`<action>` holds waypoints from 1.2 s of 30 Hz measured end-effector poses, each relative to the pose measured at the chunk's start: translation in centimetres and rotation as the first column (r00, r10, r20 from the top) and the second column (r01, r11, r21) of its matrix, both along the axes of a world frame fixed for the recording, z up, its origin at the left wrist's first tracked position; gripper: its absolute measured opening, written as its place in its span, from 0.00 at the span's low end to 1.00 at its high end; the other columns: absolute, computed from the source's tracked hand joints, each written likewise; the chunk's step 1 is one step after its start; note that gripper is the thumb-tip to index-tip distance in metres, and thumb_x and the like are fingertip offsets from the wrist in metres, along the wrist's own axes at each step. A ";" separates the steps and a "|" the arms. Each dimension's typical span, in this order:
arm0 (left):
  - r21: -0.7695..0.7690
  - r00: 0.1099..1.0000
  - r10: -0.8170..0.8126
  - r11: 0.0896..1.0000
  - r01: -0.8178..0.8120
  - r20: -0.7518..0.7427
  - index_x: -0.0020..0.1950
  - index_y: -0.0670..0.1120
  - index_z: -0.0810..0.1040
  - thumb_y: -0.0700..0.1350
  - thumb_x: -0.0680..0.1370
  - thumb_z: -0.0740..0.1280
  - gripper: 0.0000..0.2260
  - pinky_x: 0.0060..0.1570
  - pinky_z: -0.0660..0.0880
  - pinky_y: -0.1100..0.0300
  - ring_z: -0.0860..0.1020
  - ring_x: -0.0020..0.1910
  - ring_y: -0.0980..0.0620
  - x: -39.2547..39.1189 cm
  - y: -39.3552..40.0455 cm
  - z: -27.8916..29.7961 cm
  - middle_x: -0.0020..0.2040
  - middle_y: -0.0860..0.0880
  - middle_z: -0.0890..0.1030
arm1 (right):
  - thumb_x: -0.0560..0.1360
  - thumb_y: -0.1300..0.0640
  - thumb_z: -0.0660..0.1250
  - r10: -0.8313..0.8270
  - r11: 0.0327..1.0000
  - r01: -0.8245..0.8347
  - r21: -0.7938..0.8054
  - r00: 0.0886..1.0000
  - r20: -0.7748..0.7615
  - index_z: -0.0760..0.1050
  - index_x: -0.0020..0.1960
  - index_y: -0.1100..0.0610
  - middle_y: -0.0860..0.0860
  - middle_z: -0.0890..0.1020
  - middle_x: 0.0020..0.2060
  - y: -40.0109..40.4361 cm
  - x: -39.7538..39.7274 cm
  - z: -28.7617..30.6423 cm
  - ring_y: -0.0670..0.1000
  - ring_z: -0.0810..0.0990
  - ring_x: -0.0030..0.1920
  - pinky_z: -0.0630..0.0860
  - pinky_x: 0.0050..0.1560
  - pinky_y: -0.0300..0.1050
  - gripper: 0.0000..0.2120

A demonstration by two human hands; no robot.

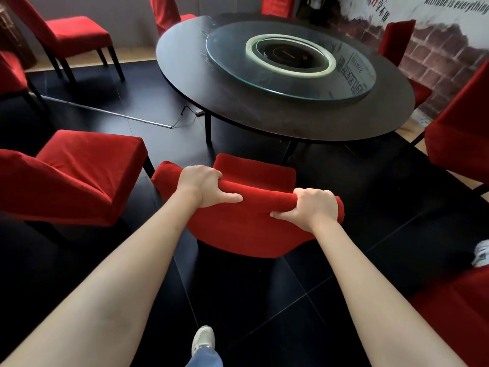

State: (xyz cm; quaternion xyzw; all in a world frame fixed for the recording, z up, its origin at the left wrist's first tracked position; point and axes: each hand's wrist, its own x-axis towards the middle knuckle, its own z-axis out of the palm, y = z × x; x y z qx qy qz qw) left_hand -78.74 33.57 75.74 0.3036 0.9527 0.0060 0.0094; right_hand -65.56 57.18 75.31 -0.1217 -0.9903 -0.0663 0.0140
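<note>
A red upholstered chair [246, 229] stands in front of me with its back towards me and its seat facing a round dark table [190, 83]. My left hand [203, 185] grips the top edge of the chair back on its left side, fingers curled over the far side, thumb along the near face. My right hand [315, 207] grips the same top edge near its right end in the same way. The chair's legs are hidden below the backrest.
The table carries a glass turntable [227, 43]. More red chairs stand around: one close on the left [79, 178], one at the right [460, 139], one at bottom right [455, 319], several farther back. A cable [105, 112] lies on the black tiled floor. My shoe [202, 339] is below.
</note>
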 end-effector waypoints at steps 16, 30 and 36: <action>0.214 0.989 0.111 0.968 -0.130 0.096 0.69 0.50 0.72 0.68 0.73 0.63 0.31 0.65 0.64 0.48 0.69 0.67 0.44 8.9 -4.5 2.5 0.67 0.46 0.74 | 0.72 0.35 0.66 -0.064 0.980 0.062 -0.191 0.998 -0.002 0.58 0.76 0.55 0.54 0.62 0.75 -6.1 7.5 3.5 0.55 0.56 0.76 0.59 0.73 0.58 0.41; 0.169 0.855 0.487 0.841 -0.514 0.180 0.68 0.52 0.72 0.67 0.72 0.66 0.30 0.64 0.66 0.50 0.70 0.66 0.45 22.1 -22.9 2.8 0.66 0.48 0.75 | 0.73 0.37 0.66 0.200 0.921 -0.186 -0.342 0.980 0.006 0.56 0.77 0.55 0.52 0.63 0.75 -19.6 13.0 2.9 0.53 0.57 0.76 0.60 0.73 0.56 0.41; 0.214 0.788 0.595 0.759 -0.615 0.158 0.68 0.51 0.73 0.67 0.71 0.66 0.31 0.63 0.67 0.51 0.72 0.65 0.46 22.5 -30.6 4.4 0.65 0.48 0.76 | 0.71 0.38 0.68 0.338 0.876 -0.325 -0.356 0.941 -0.026 0.50 0.79 0.55 0.52 0.66 0.73 -27.2 10.7 4.1 0.54 0.63 0.73 0.66 0.68 0.55 0.46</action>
